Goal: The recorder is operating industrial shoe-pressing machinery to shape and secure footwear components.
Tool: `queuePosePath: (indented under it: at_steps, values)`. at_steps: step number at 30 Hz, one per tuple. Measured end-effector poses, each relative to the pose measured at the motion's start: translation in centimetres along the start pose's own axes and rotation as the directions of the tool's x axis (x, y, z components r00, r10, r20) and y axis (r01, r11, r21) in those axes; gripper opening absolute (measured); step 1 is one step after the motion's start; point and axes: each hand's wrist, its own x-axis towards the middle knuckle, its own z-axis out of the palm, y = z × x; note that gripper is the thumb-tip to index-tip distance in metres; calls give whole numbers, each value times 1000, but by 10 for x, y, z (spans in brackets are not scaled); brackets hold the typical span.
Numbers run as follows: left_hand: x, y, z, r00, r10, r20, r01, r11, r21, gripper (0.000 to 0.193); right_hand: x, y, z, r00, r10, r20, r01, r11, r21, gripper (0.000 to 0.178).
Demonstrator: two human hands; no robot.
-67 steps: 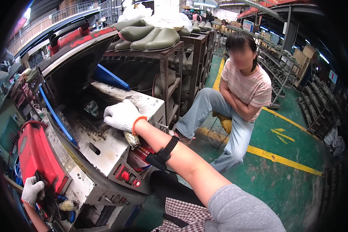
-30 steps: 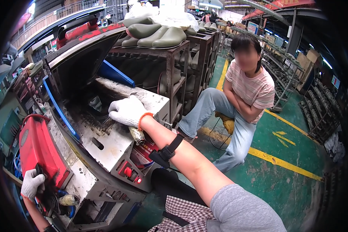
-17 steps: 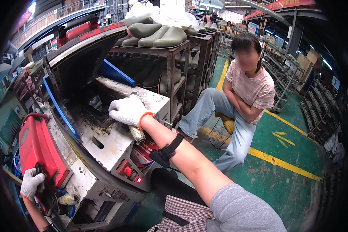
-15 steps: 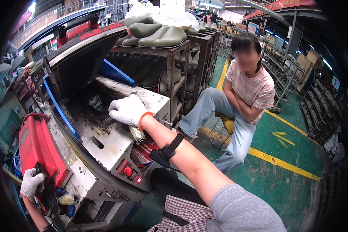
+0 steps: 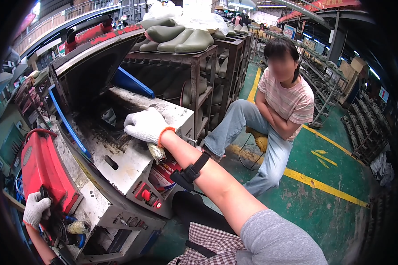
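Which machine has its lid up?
The white machine by the right hand: its lid tilts up, dark underside showing. The other machine's red cover is down, near the left hand.

The gloved right hand [image 5: 147, 126] was held at a white machine [image 5: 132, 162]; at left, the left hand [image 5: 36, 210] was placed beside a red cover [image 5: 42, 161]; far behind, green boots [image 5: 194, 42] were racked.

Green floor [image 5: 296, 216] — yellow lines [image 5: 334, 189]

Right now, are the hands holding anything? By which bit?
Left hand seems to grip a black handle below its tip; I can't tell about the right hand.
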Motion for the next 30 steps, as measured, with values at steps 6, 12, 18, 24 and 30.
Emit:
queuePosePath:
  at_steps: [6, 12, 18, 24, 30]
  values:
    - [2, -6, 0, 999, 20, -31, -19, 1000, 6, 21, 1, 0, -1, 1000, 3, 14, -3, 1000, 1, 36]
    - [-9, 16, 20, 979, 135, -155, -134, 991, 17, 19, -1, -8, -8, 1000, 19, 21, -19, 1000, -12, 35]
    - [-65, 32, 67, 733, 488, -475, -357, 869, 342, 47, -5, -12, -29, 983, 39, 180, -21, 995, -98, 43]
    - [-192, -71, 74, 569, 254, -782, -47, 960, 277, 75, 11, 29, -1, 981, -37, 193, -48, 908, 416, 36]
    - [-376, -207, 61, -100, -408, -907, 710, 610, -352, 90, 54, 129, 18, 946, -121, 302, 37, 962, 270, 41]
